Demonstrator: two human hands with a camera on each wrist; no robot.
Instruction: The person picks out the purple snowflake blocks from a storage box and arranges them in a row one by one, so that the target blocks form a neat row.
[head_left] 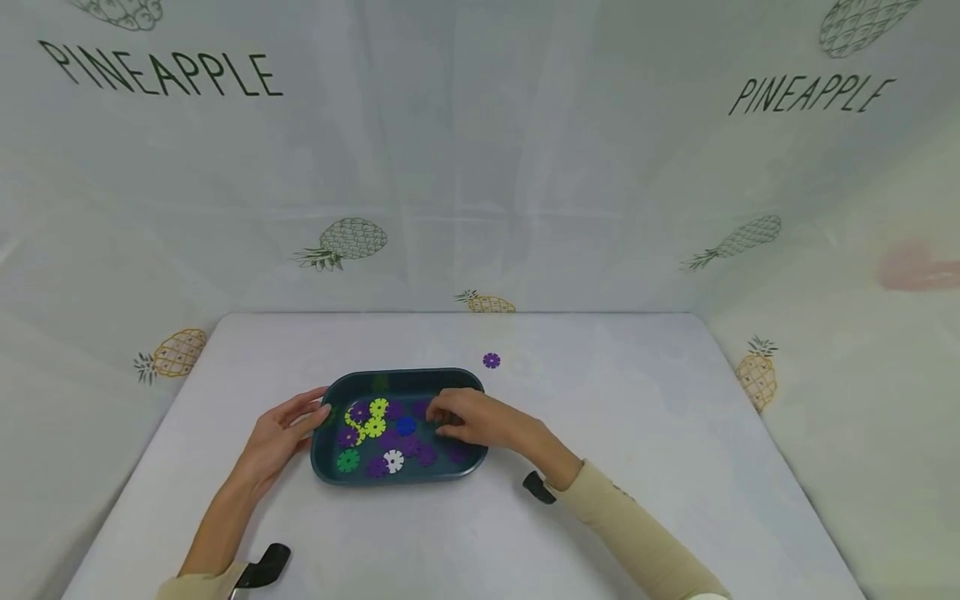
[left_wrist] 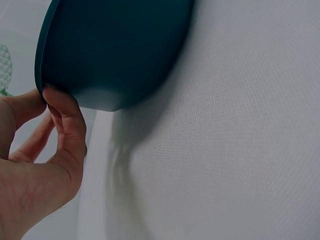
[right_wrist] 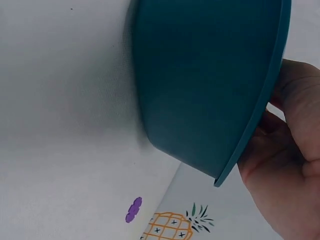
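A dark teal oval tray (head_left: pixel 397 482) stands on the table and holds flower-shaped plastic discs: many purple ones, a few yellow, a green disc (head_left: pixel 348 460), a white disc (head_left: pixel 393 461) and a blue disc (head_left: pixel 406 426). My left hand (head_left: pixel 279 435) pinches the tray's left rim, thumb on top and fingers outside, as the left wrist view also shows. Over the right rim reaches my right hand (head_left: pixel 474 417), its bent fingers down among purple discs. The tray wall (right_wrist: pixel 210 85) hides those fingertips in the right wrist view, so whether they hold a disc is unclear.
One loose purple disc (head_left: pixel 491 360) lies on the white table (head_left: pixel 615 400) behind the tray's right end. A curtain (head_left: pixel 525 167) printed with pineapples hangs at the table's back and sides. Black wrist straps or mounts (head_left: pixel 268 567) show near both sleeves.
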